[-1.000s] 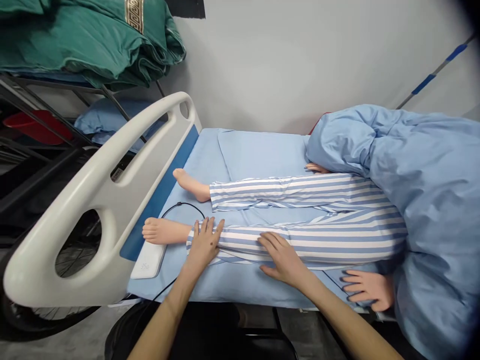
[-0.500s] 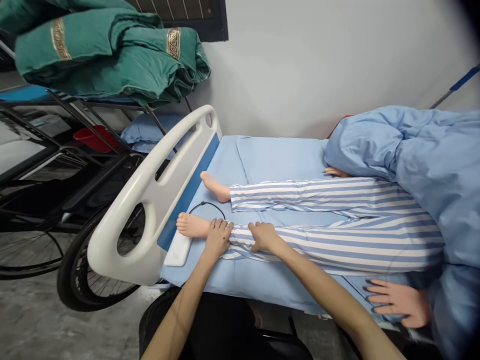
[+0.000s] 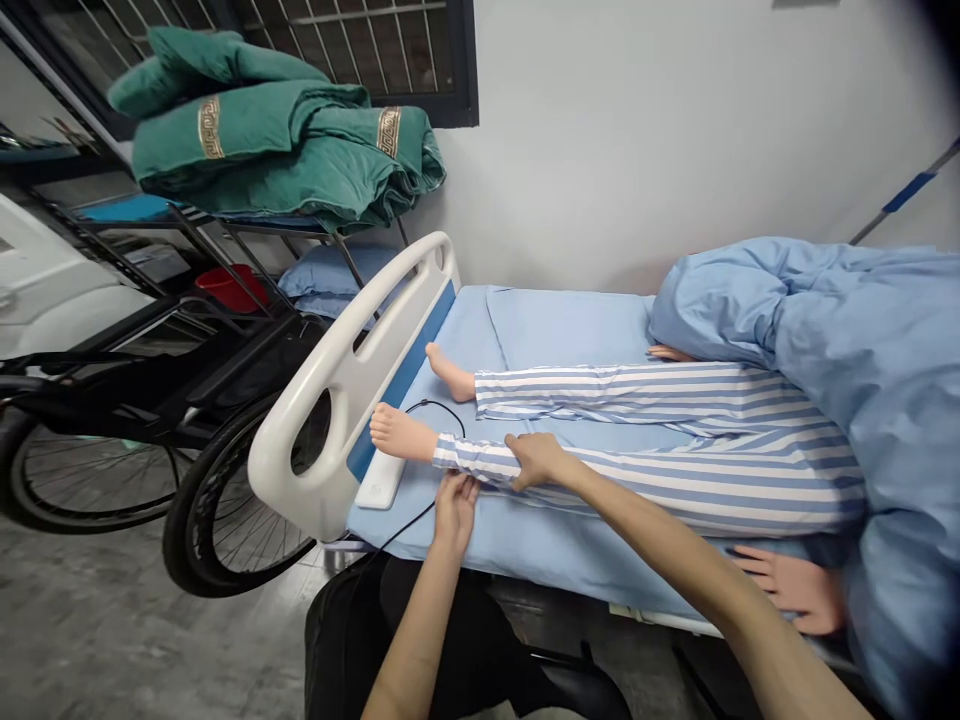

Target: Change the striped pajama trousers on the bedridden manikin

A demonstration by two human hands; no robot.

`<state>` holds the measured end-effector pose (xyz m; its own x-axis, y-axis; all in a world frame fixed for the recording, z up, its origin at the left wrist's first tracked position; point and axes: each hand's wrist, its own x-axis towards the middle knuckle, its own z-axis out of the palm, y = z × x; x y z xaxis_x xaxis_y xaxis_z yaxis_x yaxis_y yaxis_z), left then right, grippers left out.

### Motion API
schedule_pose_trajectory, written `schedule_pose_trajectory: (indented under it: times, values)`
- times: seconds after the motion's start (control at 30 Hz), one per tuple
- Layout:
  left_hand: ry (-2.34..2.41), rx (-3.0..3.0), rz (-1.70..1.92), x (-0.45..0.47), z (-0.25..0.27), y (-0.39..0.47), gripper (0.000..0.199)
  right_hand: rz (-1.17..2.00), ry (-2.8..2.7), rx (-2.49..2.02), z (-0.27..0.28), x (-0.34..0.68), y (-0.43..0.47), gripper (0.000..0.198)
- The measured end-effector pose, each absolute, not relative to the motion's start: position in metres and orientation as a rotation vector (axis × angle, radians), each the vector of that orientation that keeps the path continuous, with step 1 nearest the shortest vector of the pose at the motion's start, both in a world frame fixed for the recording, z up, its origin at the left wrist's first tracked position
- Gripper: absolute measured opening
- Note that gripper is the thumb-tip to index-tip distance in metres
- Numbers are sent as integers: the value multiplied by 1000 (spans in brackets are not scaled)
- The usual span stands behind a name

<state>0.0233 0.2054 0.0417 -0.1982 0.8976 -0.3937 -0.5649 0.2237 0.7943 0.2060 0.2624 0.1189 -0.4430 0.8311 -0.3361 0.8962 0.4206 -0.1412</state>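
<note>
A manikin in blue-and-white striped trousers [image 3: 660,490] lies on the bed, its bare feet towards the footboard. My right hand [image 3: 538,460] rests over the near leg [image 3: 480,458] around the shin, fingers across the top and thumb on the near side. Palm up, my left hand [image 3: 455,508] is at the near side of the same lower leg, its stretched fingertips partly hidden beneath the trouser leg. Beside it, a thin black cable [image 3: 409,525] runs over the sheet. The near foot [image 3: 403,434] lies over a white flat box-like pad [image 3: 381,482].
The white footboard [image 3: 281,430] closes the bed's left end, with a wheelchair [image 3: 225,500] beyond it. Green folded bedding [image 3: 300,150] and a red basin [image 3: 232,288] are on a rack. A blue quilt [image 3: 817,310] covers the manikin's upper body; its near hand [image 3: 799,590] sticks out.
My left hand has gone from on top of the ankle to the leg's near underside, turning palm up. My right hand stays on the shin. The view has shifted, showing more at left.
</note>
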Motion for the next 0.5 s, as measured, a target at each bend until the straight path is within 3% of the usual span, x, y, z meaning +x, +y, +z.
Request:
schedule_pose_trajectory:
  times: [0.2,0.5]
  values:
    - [844,256,1459,17,110,228,15,-472,2537,1568,170,219,255,67]
    - [577,382,1521,52,226,237,13,-484,2746,1751,266,270,251,71]
